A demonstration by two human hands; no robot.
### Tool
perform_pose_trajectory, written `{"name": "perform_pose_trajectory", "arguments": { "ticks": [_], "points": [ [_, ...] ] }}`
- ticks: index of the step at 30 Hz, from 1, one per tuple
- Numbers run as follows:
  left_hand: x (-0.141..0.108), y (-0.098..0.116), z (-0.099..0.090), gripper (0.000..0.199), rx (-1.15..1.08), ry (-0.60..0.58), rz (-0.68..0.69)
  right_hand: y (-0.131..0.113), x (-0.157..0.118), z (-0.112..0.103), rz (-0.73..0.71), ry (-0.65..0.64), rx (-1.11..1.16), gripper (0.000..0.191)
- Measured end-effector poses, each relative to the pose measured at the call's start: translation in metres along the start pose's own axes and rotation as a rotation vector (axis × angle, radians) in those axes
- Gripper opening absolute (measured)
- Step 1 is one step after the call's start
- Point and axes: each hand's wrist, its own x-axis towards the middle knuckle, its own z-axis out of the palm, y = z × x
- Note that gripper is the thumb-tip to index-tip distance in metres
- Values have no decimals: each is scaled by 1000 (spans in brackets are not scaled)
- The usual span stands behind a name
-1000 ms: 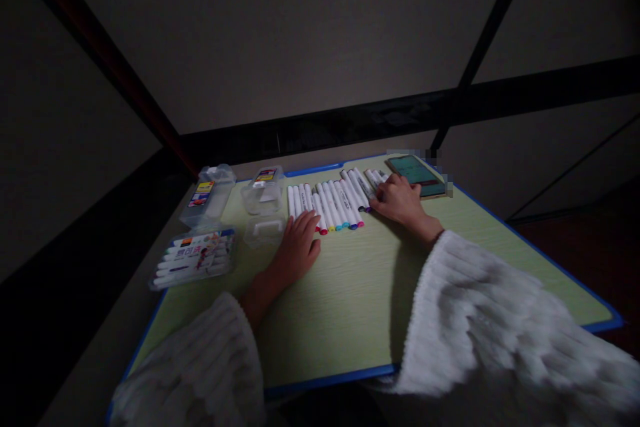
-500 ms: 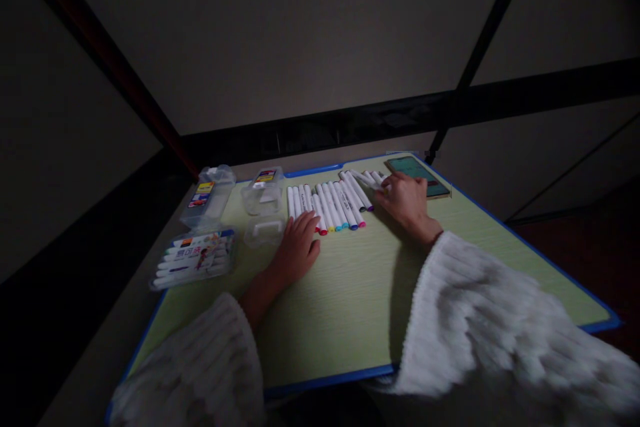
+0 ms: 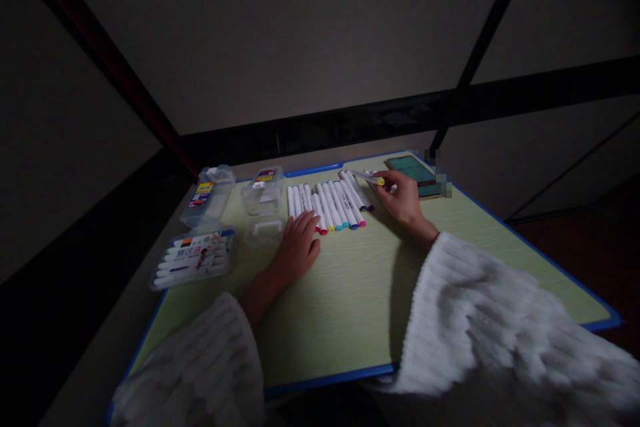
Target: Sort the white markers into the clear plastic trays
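Observation:
Several white markers with coloured ends (image 3: pixel 327 205) lie side by side across the upper middle of the pale green table (image 3: pixel 340 307). My left hand (image 3: pixel 299 247) rests at the left part of this row, its fingers spread over the lower ends of some markers. At the right end of the row, my right hand (image 3: pixel 400 199) pinches a white marker with a yellow end (image 3: pixel 367 177), which is tilted over the neighbouring markers. Part of the markers behind the right fingers is hidden.
A phone (image 3: pixel 415 173) lies behind my right hand. On the left are an upright-labelled clear case (image 3: pixel 207 197), a smaller clear box (image 3: pixel 263 193) with its open part (image 3: pixel 264 231), and a clear pack of markers (image 3: pixel 195 259).
My right hand has lifted slightly and turned, and the yellow end of the marker in its fingers now shows. My left hand has stayed in place.

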Motion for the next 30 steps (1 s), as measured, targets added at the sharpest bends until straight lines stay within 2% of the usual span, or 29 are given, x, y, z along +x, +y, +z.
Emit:
{"name": "perform_pose_trajectory", "arguments": {
  "ticks": [11,15,18,23,30],
  "points": [
    [0,0,2,44,-1,9,4,-3,-1,7,-45,-40,351,11],
    [0,2,0,44,-7,9,5,-6,-2,10,18,-123,581,14],
    [0,2,0,44,-6,-4,-4,-8,-3,12,55,-172,674,13],
    [0,2,0,44,-7,3,3,-7,-3,13,60,-191,632,19],
    [0,2,0,43,-7,5,10,-6,-4,11,-36,-136,523,22]
  ]
}}
